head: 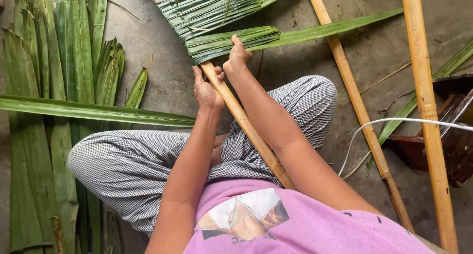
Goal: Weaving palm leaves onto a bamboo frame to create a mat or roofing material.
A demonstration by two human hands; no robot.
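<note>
I sit cross-legged on a concrete floor. A bamboo pole [249, 130] runs from my lap up and left to a row of folded green palm leaves [217, 10] stitched along it. My left hand [207, 90] wraps around the pole just below the leaves. My right hand [238, 57] presses on the newest folded leaf [231, 43], whose long free end [340, 27] stretches to the right. The pole's upper part is hidden under the leaves.
A pile of long loose palm leaves [54, 86] lies at my left. Two more bamboo poles [357, 106] [426, 111] lie at the right. A white cord [394, 122] and a dark brown container [451, 135] sit at the right edge.
</note>
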